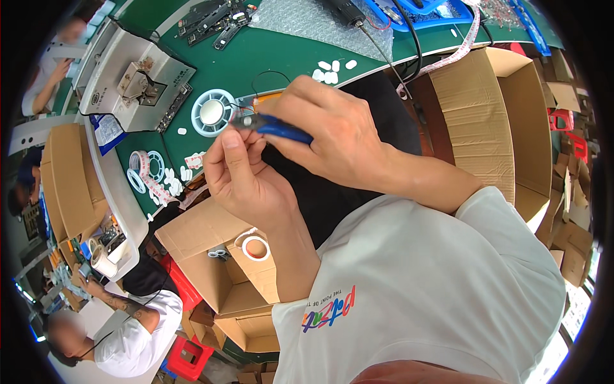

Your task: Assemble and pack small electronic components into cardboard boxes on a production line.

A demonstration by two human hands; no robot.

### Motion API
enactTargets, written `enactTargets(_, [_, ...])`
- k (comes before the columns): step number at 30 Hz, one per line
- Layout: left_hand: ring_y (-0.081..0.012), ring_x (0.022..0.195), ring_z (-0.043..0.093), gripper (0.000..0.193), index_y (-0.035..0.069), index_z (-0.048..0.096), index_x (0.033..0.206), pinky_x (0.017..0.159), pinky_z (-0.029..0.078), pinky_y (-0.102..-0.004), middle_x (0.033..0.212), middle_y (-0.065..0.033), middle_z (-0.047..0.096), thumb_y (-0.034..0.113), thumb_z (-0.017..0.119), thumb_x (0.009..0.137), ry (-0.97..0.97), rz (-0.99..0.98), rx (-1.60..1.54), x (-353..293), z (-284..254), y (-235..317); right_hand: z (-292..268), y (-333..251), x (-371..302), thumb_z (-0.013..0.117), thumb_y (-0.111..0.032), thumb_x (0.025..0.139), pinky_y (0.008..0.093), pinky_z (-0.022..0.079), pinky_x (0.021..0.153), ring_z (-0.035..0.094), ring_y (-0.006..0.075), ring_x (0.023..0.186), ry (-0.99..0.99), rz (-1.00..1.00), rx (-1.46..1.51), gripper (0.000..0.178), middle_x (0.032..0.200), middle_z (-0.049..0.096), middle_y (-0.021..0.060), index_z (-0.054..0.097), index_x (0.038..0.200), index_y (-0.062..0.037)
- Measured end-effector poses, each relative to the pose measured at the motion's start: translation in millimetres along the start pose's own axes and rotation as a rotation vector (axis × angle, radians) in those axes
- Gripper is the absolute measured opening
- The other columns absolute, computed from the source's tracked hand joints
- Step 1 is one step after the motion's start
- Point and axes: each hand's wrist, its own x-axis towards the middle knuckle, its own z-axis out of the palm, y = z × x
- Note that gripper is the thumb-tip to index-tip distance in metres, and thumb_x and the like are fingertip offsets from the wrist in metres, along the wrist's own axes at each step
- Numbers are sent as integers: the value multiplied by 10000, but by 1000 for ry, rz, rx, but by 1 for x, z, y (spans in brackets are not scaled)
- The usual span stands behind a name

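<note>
My right hand (336,131) is closed round a pair of blue-handled side cutters (288,130), whose metal jaws point left. Just below those jaws, my left hand (246,176) pinches something small between thumb and fingers. What it holds is mostly hidden by the fingertips and too small to name. Thin dark and red wires show close behind the cutter jaws. Beside the jaws, on the green bench, lies a light-blue spoked reel (198,115) with a white round centre. An orange-edged piece (265,97) shows partly behind my right hand.
A grey metal fixture (137,80) stands at the left. Circuit boards (214,24), bubble wrap (307,29) and a soldering iron (347,11) lie at the far side. White oval pads (326,77) are scattered about. Cardboard boxes (473,121) flank me; people work at the left.
</note>
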Motion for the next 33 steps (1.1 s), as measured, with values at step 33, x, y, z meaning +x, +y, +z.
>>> enactTargets(33, [-179,707,717,189,-55,705,1115,602,570,-224,893,-150,758,102,668,1016,-62,-102,128,2,-14,11,-32,8,6,821,-111,791,298,481,652,581,190,731,-152,-68,-3,287,969,636,40,745,1067,-86])
